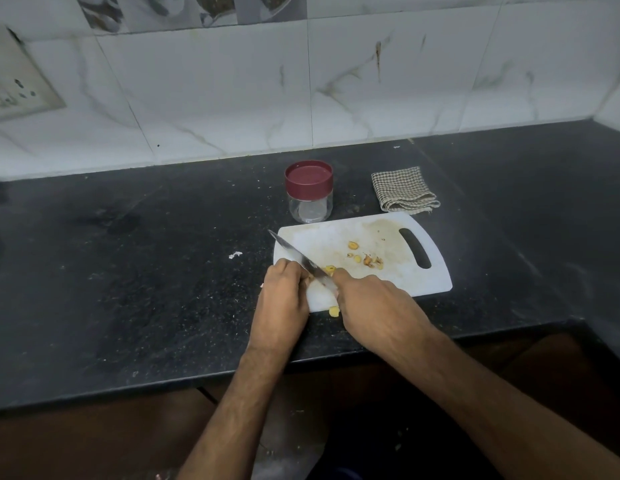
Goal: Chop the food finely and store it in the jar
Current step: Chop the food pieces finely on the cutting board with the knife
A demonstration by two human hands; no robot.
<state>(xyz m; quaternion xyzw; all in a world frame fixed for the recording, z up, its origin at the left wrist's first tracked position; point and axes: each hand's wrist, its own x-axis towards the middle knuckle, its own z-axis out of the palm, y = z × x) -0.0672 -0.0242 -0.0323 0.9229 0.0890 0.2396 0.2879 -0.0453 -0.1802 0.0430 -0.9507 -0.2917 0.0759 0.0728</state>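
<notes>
A white cutting board (pixel 388 268) lies on the black counter, with small yellow-brown food pieces (pixel 365 258) scattered on its middle. My right hand (pixel 374 306) grips a knife (pixel 294 252) whose blade points up and left across the board's near left corner. My left hand (pixel 284 292) is curled at that corner, fingers against the blade, pinning a food piece that is mostly hidden. One yellow piece (pixel 330 270) shows just past the blade, another (pixel 334 311) sits at the board's front edge. A clear jar (pixel 309 194) with a closed maroon lid stands behind the board.
A folded checked cloth (pixel 403 190) lies behind the board's right end. A white scrap (pixel 235 255) sits on the counter left of the board. The tiled wall rises at the back, with a socket plate (pixel 17 84) at far left. The counter's front edge (pixel 163 386) is close.
</notes>
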